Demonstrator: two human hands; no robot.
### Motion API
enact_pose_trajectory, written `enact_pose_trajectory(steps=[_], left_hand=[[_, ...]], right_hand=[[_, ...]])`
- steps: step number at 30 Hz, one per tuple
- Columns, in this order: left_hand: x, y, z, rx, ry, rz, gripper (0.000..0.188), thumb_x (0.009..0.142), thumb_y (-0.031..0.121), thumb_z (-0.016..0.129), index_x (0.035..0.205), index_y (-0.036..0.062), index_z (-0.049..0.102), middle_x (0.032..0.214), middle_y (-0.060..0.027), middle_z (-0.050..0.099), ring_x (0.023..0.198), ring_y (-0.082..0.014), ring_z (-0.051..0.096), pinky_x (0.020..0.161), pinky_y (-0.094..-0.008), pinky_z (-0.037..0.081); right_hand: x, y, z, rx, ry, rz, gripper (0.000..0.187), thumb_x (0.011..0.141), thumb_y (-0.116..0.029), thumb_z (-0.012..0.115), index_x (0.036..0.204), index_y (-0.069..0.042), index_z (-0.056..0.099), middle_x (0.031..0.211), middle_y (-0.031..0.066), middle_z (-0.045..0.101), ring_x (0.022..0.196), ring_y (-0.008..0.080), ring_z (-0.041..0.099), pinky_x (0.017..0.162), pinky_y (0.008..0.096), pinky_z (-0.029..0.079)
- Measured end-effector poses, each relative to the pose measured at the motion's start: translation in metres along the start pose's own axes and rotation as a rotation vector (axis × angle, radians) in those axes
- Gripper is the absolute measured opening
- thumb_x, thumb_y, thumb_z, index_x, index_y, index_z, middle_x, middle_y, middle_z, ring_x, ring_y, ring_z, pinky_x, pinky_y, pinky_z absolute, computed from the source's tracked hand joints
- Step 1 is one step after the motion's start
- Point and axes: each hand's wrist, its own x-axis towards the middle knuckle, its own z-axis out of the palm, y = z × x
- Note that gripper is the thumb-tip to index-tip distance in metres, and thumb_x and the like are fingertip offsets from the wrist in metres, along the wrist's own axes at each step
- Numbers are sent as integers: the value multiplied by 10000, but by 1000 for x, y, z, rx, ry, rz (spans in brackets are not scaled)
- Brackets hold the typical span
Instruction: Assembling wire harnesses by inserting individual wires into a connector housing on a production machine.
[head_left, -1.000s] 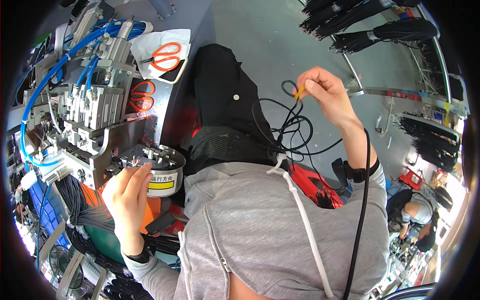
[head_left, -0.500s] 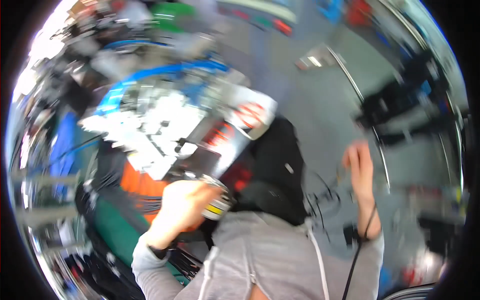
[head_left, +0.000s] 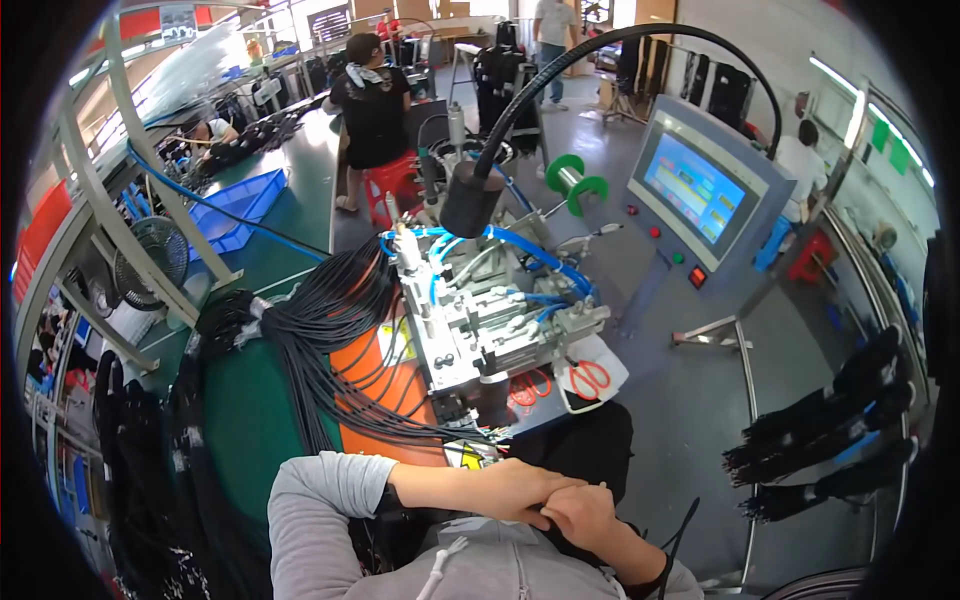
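Left hand laid over right hand, fingers curled, nothing visibly held; grip on anything beneath cannot be told. Both parked at workbench near edge, just below cable bundle and wire-processing machine. Risk judged: loose cables snagged by sleeve, dragged off near edge.

Thin black cable hangs slack below the bench's near edge, just beside the right hand.

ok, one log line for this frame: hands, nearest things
left hand: overlapping right hand, holding nothing visible | both near chest, short of metal fixture | black cables on bench left
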Motion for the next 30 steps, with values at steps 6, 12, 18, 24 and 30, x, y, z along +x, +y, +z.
enact_pose_trajectory(steps=[6,12,18,24,30], left_hand=[[17,6,1,-215,-366,-302,325,793,202,692,1066,53,597,865,-135,651,794,-342,632,644,-415,488],[15,2,24,-250,-178,-197,231,814,275,667,916,71,627,761,-117,658,729,-342,631,631,-420,492],[9,1,23,-109,-227,-253,172,855,249,621,881,79,626,713,-105,653,679,-315,637,592,-403,487],[11,-1,20,-116,-241,-341,147,885,215,588,879,73,625,697,-87,658,630,-275,645,567,-377,488],[11,-4,19,-258,-230,-484,165,902,202,570,866,48,616,683,-46,668,587,-189,658,568,-323,502]], right_hand=[[-3,-3,-8,-162,137,-104,198,709,-141,743,850,-90,615,770,33,627,594,199,583,511,312,455],[-4,-6,-15,-266,153,-84,218,702,-134,760,860,-89,617,787,25,627,580,167,551,495,283,418],[-22,-3,-21,-69,92,194,239,710,-155,772,884,-76,628,789,40,632,617,206,574,546,289,458],[-63,-4,-42,-45,-293,607,286,709,-167,785,931,-67,634,800,51,656,650,242,614,607,292,500],[-76,-1,-34,-171,-185,435,227,728,-129,762,917,-69,650,821,45,674,681,227,639,613,298,505]])
